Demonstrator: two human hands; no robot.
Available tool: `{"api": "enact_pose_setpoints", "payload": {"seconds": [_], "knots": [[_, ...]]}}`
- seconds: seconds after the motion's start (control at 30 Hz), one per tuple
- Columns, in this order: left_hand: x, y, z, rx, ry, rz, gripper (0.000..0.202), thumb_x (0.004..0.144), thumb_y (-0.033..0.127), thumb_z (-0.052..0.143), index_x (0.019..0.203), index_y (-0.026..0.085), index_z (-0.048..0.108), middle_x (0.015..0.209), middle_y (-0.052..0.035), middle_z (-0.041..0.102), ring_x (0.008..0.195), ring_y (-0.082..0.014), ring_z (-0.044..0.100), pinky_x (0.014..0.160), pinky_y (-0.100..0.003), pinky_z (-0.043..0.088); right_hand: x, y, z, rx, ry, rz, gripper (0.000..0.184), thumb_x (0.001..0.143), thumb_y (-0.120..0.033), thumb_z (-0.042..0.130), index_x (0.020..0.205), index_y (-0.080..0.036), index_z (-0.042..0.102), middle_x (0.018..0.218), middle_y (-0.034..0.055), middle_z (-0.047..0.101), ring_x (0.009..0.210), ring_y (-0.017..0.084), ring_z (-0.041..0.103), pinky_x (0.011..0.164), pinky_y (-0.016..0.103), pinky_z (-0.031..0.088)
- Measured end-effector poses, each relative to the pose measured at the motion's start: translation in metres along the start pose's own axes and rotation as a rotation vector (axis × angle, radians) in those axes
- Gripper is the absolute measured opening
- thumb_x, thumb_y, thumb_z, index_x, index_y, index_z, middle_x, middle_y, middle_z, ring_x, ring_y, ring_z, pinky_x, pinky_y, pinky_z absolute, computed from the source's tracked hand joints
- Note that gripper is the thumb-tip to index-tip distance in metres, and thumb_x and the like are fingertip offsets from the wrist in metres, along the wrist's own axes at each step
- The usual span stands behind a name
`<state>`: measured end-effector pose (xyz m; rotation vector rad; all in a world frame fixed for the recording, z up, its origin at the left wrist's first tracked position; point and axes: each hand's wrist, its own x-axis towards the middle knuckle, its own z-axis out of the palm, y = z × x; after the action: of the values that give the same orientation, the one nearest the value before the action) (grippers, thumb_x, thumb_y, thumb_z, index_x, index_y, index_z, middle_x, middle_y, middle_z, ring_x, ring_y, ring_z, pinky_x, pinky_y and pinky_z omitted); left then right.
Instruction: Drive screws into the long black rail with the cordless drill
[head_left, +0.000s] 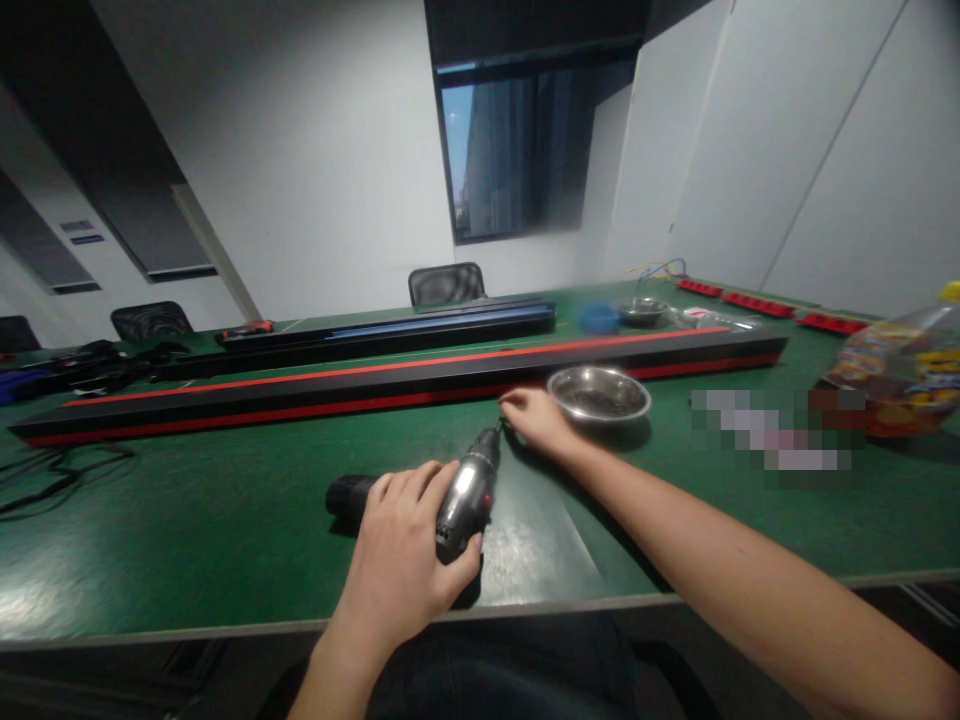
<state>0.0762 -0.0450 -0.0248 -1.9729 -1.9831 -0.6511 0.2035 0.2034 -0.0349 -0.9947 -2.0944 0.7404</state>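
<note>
My left hand [409, 545] is wrapped round a cordless drill [466, 495], which lies tilted low over the green tabletop, its battery end [351, 497] pointing left. The drill's bit points away from me, up and slightly right. At the bit's tip, my right hand [534, 415] has its fingers pinched together; anything between them is too small to make out. Just right of that hand stands a steel bowl [600, 395] with small dark pieces in it. Beyond both hands lies a long black bar with red stripes [375, 383].
Behind the bar are more long dark bars [450, 322], a blue round item [600, 319] and a second steel bowl [643, 311]. On the right stand a packaged snack bag or jar [900, 370] and red trays [757, 304]. Black cables [56, 470] lie left.
</note>
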Motion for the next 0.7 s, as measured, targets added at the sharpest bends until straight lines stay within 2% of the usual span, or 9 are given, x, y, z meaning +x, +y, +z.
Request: {"api": "enact_pose_setpoints", "payload": {"seconds": [0.7], "knots": [[0.0000,0.0006,0.0005,-0.001,0.001,0.004,0.063,0.084,0.040,0.067,0.144,0.026,0.051,0.137,-0.0095,0.060,0.122,-0.0330,0.055,0.110,-0.054,0.036,0.0012,0.0024,0.0006,-0.011,-0.003,-0.008,0.027,0.088,-0.017,0.062,0.108,-0.013,0.079,0.110,0.0103,0.078,0.102,0.021,0.073,0.096,0.030,0.053]]}}
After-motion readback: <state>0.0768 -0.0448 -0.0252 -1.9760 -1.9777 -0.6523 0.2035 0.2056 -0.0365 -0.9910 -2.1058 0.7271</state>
